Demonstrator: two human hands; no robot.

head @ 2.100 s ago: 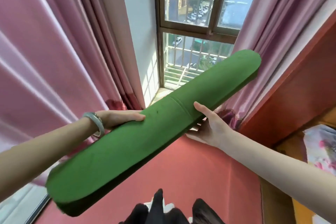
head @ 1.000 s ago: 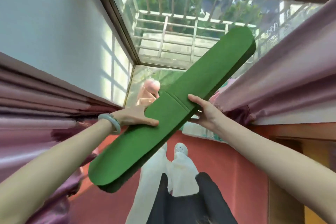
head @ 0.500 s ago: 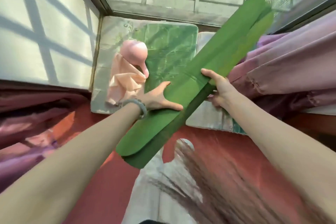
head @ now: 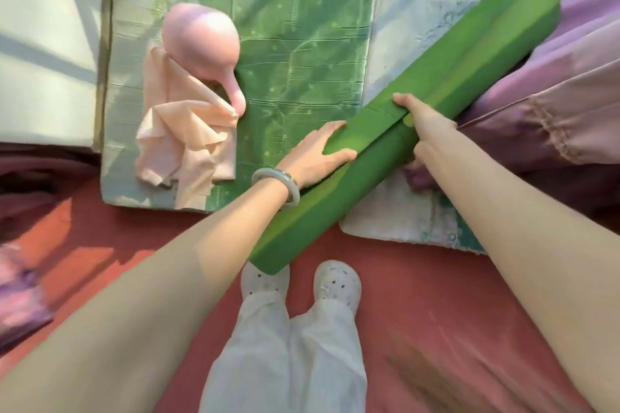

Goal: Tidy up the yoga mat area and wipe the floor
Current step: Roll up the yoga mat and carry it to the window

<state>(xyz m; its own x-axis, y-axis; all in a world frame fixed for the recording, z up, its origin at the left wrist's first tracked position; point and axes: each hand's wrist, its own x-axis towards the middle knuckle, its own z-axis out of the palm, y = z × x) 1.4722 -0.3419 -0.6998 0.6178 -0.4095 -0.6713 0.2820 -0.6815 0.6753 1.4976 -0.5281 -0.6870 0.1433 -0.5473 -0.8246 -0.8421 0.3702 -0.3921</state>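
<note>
Yoga mat (head: 446, 84): bright green, folded into a long flat bundle with rounded ends. A loose flap edge crosses it near the middle and a lengthwise fold line runs up the far half. The far end is motion-blurred.

Position: it runs diagonally, with the near end at lower centre just above the left shoe (head: 265, 278) and the far end at upper right over the purple curtain (head: 553, 94). It passes above the pale pad (head: 402, 211). Can't tell whether it touches the pad or curtain.

Counts:
- 1 yoga mat
- 2 floor pads: green patterned pad (head: 302, 43) at upper centre, pale pad to its right
- 1 peach cloth (head: 184, 141), crumpled on the left part of the green pad
- 1 pink gourd-shaped object (head: 201, 40), its narrow end touching the cloth
- 2 white shoes, the right shoe (head: 337, 283) beside the left one, both on the red floor (head: 436, 312)
- 1 pale bangle (head: 278, 183) on the left wrist

Grip:
- Left hand (head: 315, 157): clamped on the bundle's left edge at mid-length, thumb lying on the top face, fingers along the edge and only lightly bent.
- Right hand (head: 422, 121): clamped on the right edge opposite, thumb over the top by the flap. The fingers wrap underneath, so they are mostly hidden.

Both hands hold only the mat.
</note>
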